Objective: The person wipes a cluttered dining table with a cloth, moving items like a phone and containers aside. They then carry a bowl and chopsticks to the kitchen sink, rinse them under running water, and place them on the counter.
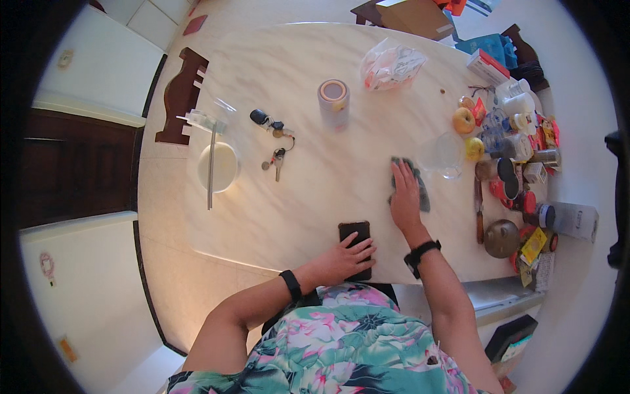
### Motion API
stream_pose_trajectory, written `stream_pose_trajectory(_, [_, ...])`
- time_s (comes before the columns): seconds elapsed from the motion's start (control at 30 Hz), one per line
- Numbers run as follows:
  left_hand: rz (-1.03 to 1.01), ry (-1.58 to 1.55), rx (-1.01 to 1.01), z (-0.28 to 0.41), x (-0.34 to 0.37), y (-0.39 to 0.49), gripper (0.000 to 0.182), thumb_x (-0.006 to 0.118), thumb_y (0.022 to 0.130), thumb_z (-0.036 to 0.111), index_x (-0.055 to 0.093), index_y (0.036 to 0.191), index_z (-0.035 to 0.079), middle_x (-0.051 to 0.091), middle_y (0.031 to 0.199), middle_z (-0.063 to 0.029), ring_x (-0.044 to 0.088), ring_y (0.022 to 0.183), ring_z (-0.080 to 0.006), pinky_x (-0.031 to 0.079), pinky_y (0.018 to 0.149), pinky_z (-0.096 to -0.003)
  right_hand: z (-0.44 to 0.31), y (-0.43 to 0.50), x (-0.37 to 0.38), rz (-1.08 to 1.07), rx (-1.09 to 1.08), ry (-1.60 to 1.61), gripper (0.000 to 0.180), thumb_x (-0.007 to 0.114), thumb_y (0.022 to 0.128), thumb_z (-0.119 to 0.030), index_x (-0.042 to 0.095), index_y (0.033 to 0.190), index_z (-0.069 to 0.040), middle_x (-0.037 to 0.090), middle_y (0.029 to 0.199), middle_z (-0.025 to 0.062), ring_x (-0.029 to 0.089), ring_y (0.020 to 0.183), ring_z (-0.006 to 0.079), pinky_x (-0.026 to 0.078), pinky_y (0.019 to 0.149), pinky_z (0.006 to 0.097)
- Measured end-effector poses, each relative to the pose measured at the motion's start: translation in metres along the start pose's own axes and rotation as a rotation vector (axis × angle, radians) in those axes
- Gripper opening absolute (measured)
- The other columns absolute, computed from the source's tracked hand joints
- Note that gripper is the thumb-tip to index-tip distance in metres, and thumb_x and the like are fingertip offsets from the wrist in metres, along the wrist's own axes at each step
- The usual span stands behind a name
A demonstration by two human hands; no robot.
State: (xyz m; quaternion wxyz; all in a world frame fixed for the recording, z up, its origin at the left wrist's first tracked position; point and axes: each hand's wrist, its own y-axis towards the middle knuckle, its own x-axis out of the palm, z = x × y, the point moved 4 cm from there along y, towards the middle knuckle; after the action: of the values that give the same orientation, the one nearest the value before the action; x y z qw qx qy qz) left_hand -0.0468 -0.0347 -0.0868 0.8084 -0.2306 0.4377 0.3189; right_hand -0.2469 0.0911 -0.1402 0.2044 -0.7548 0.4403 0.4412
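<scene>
A black smartphone [355,227] lies near the table's front edge. Across it is my left hand [344,258], its slightly spread fingers reaching over the phone's right edge. My right hand [407,202] presses a dark grey-green cloth [424,197] onto the tabletop, with part of the cloth hidden under the fingers. Just beyond that hand, to the right, is a clear plastic container [440,153]. A lilac tumbler [334,106] stands farther back in the middle. Keys with fobs [276,129] lie to the left of the tumbler.
A marble-patterned table [305,212] spans the view. At left, a metal bar [211,172] crosses a white bowl [224,167]. Far back is a plastic bag [393,66]. Apples [463,120], a knife [479,212], a round lidded pot [502,239] and several jars crowd the right side.
</scene>
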Motion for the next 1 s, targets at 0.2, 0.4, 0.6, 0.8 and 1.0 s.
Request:
stream_pose_trajectory(0.2, [0.010, 0.252, 0.034, 0.000, 0.005, -0.002, 0.053, 0.060, 0.092, 0.023, 0.058, 0.143, 0.013, 0.051, 0.154, -0.0119, 0.037, 0.152, -0.0304, 0.026, 0.125, -0.0583, -0.053, 0.064, 0.049, -0.024, -0.104, 0.035, 0.073, 0.051, 0.086, 0.007, 0.044, 0.156, -0.010, 0.040, 0.164, 0.0155, 0.035, 0.154, 0.0328, 0.027, 0.124, 0.0537])
stream_pose_trajectory(0.4, [0.140, 0.327, -0.001, -0.006, 0.042, -0.015, 0.043, 0.059, 0.090, 0.027, 0.066, 0.130, 0.012, 0.061, 0.139, -0.0054, 0.046, 0.142, -0.0297, 0.028, 0.124, -0.0576, -0.150, 0.028, 0.099, -0.317, -0.542, 0.173, 0.061, 0.051, 0.088, 0.005, 0.054, 0.148, -0.006, 0.045, 0.160, 0.0168, 0.041, 0.150, 0.0321, 0.031, 0.123, 0.0502])
stream_pose_trajectory(0.6, [0.199, 0.399, 0.003, -0.008, 0.017, -0.026, 0.035, 0.060, 0.088, 0.025, 0.069, 0.117, 0.007, 0.066, 0.123, -0.0082, 0.055, 0.126, -0.0281, 0.032, 0.123, -0.0525, -0.122, 0.062, 0.071, -0.225, -0.453, 0.240, 0.060, 0.047, 0.086, 0.011, 0.058, 0.142, -0.006, 0.054, 0.152, 0.0181, 0.049, 0.143, 0.0357, 0.036, 0.122, 0.0453])
stream_pose_trajectory(0.8, [0.112, 0.273, -0.073, -0.014, 0.002, -0.039, 0.044, 0.065, 0.085, 0.022, 0.064, 0.123, 0.000, 0.064, 0.123, -0.0131, 0.057, 0.119, -0.0303, 0.043, 0.108, -0.0461, -0.106, 0.067, 0.079, -0.081, -0.329, 0.115, 0.053, 0.049, 0.086, 0.009, 0.063, 0.136, -0.004, 0.057, 0.149, 0.0186, 0.051, 0.141, 0.0365, 0.038, 0.121, 0.0458])
stream_pose_trajectory(1.0, [0.119, 0.030, -0.281, -0.021, -0.008, -0.077, 0.067, 0.080, 0.069, 0.023, 0.062, 0.129, -0.001, 0.061, 0.114, -0.0142, 0.056, 0.114, -0.0314, 0.046, 0.099, -0.0427, -0.148, 0.019, 0.075, -0.258, -0.451, 0.001, 0.051, 0.052, 0.093, -0.005, 0.055, 0.145, -0.002, 0.052, 0.152, 0.0209, 0.046, 0.143, 0.0382, 0.039, 0.117, 0.0511])
